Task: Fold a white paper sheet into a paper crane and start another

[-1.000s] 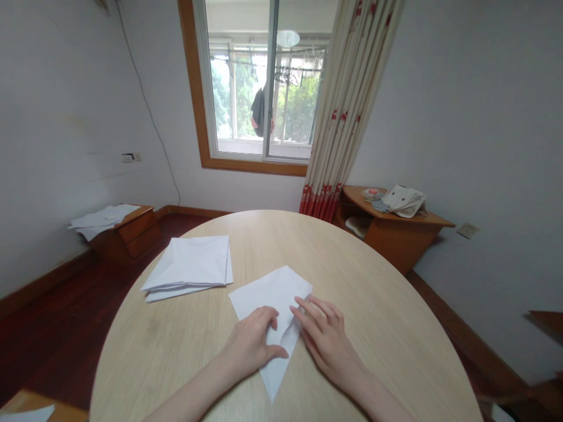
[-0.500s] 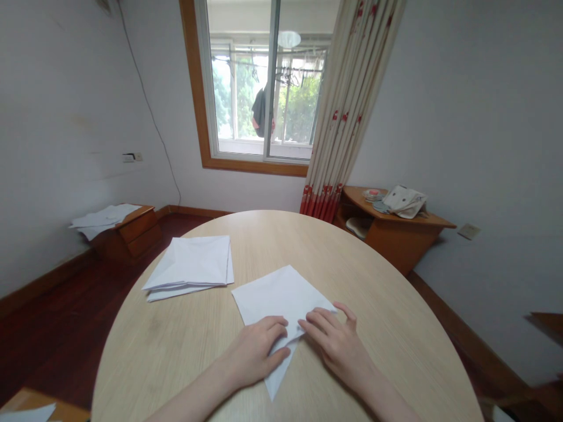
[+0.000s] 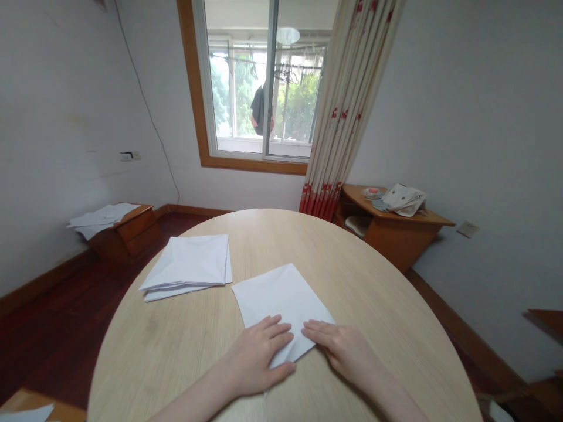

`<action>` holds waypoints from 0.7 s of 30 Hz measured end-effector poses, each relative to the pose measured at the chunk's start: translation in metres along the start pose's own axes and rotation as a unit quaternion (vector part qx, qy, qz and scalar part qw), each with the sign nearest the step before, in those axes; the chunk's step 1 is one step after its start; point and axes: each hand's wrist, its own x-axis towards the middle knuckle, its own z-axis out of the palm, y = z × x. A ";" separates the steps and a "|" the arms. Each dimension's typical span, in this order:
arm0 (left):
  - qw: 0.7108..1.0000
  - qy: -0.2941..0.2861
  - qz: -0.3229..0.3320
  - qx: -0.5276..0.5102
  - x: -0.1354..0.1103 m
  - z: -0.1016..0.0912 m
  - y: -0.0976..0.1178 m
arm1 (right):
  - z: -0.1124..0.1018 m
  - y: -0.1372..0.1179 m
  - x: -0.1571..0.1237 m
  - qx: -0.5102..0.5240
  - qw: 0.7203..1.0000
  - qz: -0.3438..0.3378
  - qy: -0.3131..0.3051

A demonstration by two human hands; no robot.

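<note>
A folded sheet of white paper lies on the round wooden table in front of me. My left hand rests on its near left part, fingers spread and thumb apart, covering much of the paper's near point. My right hand lies over the near right edge, its fingers stretched out flat and close together on the sheet. Both palms face down. Beyond my left hand sits a stack of folded white paper, its layers slightly out of line.
The pale round table has a curved edge on all visible sides. At the back left stands a low drawer cabinet with loose paper sheets. A corner shelf holding a cloth bag is at the back right, beside a curtain.
My left fingers have spread flatter over the paper. My right hand has moved slightly nearer, its raised finger now lowered. The paper has turned a little, and its near point is mostly covered.
</note>
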 end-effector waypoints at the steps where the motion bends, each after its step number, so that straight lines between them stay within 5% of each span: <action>1: 1.000 -0.003 -0.001 0.004 0.000 0.000 0.000 | 0.000 0.000 0.000 0.009 1.000 0.006 -0.019; 13: 0.998 -0.060 0.035 -0.012 -0.004 -0.003 0.001 | -0.007 -0.008 0.005 0.093 0.987 0.093 -0.093; 21: 0.991 -0.111 0.061 -0.050 -0.005 -0.014 -0.003 | -0.005 -0.001 0.003 0.153 0.978 0.125 -0.062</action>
